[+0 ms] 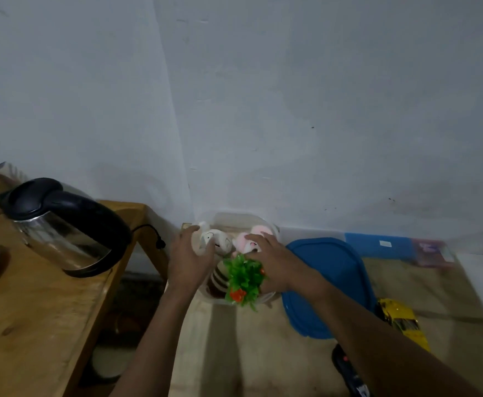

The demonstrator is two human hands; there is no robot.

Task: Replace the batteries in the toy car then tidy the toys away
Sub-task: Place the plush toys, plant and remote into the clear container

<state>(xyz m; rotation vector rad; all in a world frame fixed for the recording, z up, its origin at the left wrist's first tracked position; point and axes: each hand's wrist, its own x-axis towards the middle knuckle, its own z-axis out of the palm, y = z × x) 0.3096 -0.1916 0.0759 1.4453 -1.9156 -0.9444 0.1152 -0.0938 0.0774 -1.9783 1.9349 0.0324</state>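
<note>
The left hand (190, 259) curls its fingers round a white soft toy (217, 240). The right hand (271, 260) lays its fingers flat on a pink soft toy (246, 243) and does not grab it. Both toys sit in a see-through tub (234, 219) with a green plastic plant (244, 279) - the plant hides what lies under it. A blue lid (329, 282) lies just beside the tub on the low table (234, 353). The yellow toy car (403, 322) sits past the lid, and the right arm covers part of it. A black thing (349, 373) pokes out from under that arm - too blurry to name. A kettle (62, 224) stands on the wooden table (34, 310) to the left.
</note>
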